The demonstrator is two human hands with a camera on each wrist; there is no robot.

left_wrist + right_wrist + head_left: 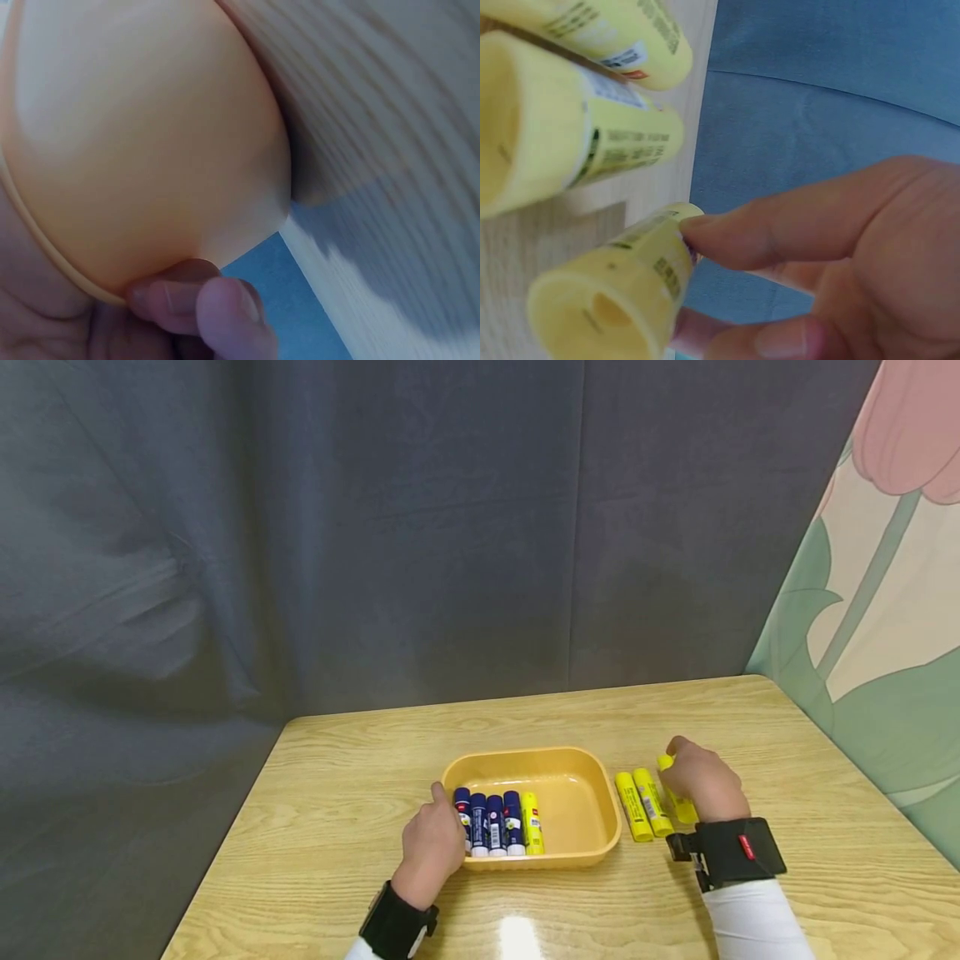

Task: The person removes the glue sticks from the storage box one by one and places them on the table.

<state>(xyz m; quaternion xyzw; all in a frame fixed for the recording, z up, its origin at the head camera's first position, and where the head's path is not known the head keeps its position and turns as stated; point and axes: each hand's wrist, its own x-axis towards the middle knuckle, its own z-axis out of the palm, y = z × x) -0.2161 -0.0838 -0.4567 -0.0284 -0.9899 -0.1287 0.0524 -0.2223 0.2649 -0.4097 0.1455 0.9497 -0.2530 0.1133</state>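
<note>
Your left hand [433,837] grips the left end of the shallow, rounded-rectangular tray of smooth orange-yellow plastic [577,814], with fingers bent against the outer side of its wall, below the rim. Your right hand [705,783] is nearly closed, and between thumb and fingers it pinches a bright yellow cylindrical plastic glue stick [630,277], whose hollow round end faces the right wrist camera. Both your forearms reach forward from the near edge, the right one in a white sleeve [757,918] with a black wrist band [742,852]. Just beside the held stick, two more printed yellow sticks [643,807] lie side by side, to the right of the tray. Inside the tray, in its left part, four dark blue sticks with white ends [495,827] make a row, and one yellow stick with a label [532,824] lies next to them. Under everything is the table of pale, streaky wood grain [345,827]; behind it hangs a dark grey-blue cloth [450,527]. Your right hand partly hides the held stick in the head view, so I cannot tell if it touches the wood. The small print is too blurred to read.
</note>
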